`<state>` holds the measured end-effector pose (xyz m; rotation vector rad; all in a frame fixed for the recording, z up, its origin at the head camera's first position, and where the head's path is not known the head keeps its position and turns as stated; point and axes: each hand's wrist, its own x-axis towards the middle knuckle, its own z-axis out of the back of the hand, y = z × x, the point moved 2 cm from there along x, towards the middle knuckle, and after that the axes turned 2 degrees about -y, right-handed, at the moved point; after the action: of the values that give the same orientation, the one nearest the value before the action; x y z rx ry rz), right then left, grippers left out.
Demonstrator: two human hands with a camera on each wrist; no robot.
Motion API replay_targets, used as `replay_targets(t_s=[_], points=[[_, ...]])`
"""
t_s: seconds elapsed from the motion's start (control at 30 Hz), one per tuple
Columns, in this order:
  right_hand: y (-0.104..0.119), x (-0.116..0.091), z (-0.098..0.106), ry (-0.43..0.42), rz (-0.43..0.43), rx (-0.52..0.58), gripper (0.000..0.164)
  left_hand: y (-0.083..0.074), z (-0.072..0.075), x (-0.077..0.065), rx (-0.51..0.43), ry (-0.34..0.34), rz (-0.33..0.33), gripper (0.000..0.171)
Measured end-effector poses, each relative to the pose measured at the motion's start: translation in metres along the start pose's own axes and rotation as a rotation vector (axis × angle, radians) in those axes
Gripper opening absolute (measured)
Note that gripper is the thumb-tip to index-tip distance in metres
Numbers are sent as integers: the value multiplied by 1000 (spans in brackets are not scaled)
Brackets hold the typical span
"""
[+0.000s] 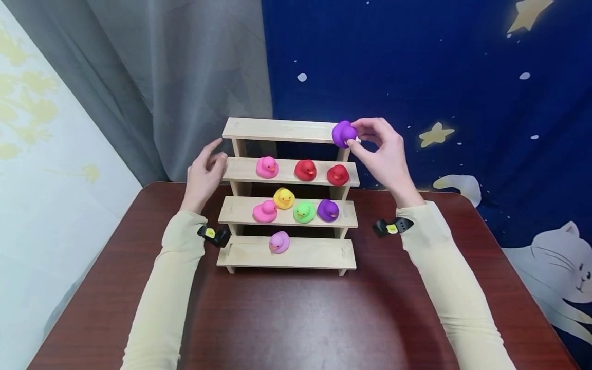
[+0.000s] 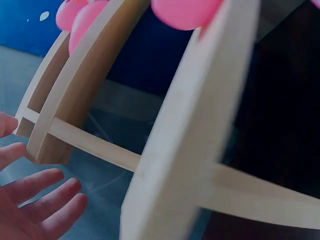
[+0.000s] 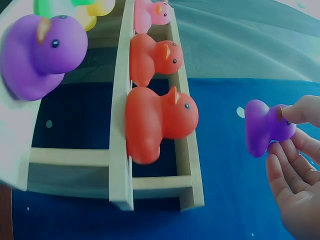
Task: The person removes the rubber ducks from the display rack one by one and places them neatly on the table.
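Note:
In the head view, my right hand pinches a purple rubber duck between thumb and fingers, at the right end of the top board of a four-step wooden stand. The right wrist view shows that duck held out past the boards. My left hand is beside the stand's left side, holding nothing, its fingertips close to the ends of the two upper boards. Its fingers are spread loosely in the left wrist view. A pink duck and two red ducks, one at the right end, sit one step below the top.
The second step from the bottom bears pink, yellow, green and purple ducks. A lilac duck is on the lowest step. The stand is on a dark brown table, with grey and blue curtains behind.

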<state>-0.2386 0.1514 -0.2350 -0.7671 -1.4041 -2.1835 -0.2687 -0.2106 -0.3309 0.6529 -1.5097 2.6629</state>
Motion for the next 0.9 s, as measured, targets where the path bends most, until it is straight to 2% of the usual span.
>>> replay_targets(t_s=[0.1, 0.17, 0.47, 0.9], points=[[11, -10, 9, -26, -5, -4, 29, 1, -2, -7, -5, 17, -23, 44], [9, -15, 15, -41, -12, -11, 28, 2, -4, -12, -10, 32, -28, 44], [-12, -38, 35, -58, -57, -63, 28, 5, -10, -25, 10, 47, -39, 44], [-37, -71, 50, -54, -103, -95, 28, 14, -14, -28, 27, 68, -39, 42]])
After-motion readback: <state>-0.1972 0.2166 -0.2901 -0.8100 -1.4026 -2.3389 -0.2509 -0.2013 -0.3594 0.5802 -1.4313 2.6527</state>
